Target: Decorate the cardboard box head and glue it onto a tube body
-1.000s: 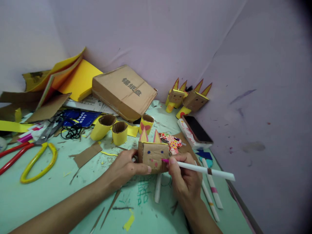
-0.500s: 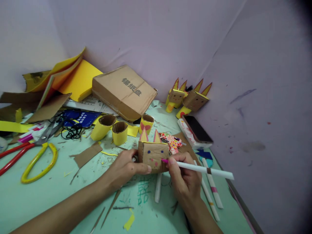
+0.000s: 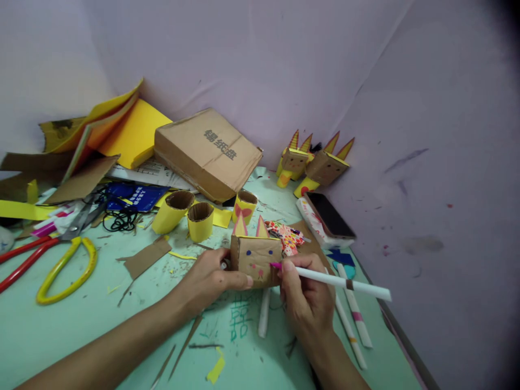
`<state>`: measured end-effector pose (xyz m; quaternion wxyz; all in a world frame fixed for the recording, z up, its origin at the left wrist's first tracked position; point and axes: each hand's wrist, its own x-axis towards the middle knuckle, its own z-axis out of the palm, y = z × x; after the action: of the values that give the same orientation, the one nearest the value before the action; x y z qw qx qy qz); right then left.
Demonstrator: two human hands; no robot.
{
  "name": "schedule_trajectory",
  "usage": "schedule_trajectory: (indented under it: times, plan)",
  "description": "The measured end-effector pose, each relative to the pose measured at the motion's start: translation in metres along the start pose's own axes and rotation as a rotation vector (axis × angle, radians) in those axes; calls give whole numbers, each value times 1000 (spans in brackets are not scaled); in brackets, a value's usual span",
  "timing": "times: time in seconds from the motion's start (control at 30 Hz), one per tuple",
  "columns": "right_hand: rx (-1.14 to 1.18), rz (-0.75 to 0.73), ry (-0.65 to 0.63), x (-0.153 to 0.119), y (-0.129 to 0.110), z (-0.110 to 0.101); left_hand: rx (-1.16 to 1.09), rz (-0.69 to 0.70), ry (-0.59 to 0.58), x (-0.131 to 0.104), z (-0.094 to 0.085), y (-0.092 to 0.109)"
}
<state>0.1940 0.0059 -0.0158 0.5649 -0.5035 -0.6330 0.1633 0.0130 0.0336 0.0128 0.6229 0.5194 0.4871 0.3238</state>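
A small cardboard box head (image 3: 258, 254) with pointed pink-and-yellow ears, two blue dot eyes and a pink drawn mouth is held upright just above the table. My left hand (image 3: 215, 279) grips its left side, thumb across the lower front edge. In my right hand (image 3: 306, 287) a white-barrelled felt-tip pen (image 3: 345, 283) is pinched, its pink tip touching the right cheek of the box's face. Other white pens (image 3: 357, 317) lie to the right of that hand. Behind the box head stand yellow-wrapped cardboard tubes (image 3: 200, 223), one with a red bow drawn on it.
Scissors (image 3: 67, 254) with red and yellow handles lie at the left. A flat cardboard box (image 3: 207, 151) and yellow sheets (image 3: 130, 135) are stacked behind. Two finished-looking cardboard figures (image 3: 325, 168) lean by the wall, near a phone (image 3: 329, 215). Scraps litter the green tabletop (image 3: 134, 330).
Hardly anything differs; the pen tip stays on the right cheek, with only a very slight shift of the pen and the view.
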Motion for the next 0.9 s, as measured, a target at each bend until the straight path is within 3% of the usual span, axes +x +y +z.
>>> schedule_trajectory:
  times: [0.2, 0.4, 0.53, 0.9]
  plan:
    - [-5, 27, -12, 1, -7, 1, 2, -5, 9, -3, 0, 0]
    - [10, -148, 65, 2, -15, -1, -26, 31, -21, -4, 2, 3]
    - [-14, -256, 13, 3, -18, 3, 56, 18, 4, -4, 1, 3]
    - [-82, -229, -96, 1, -12, 4, 59, 0, 15, -6, 0, 5]
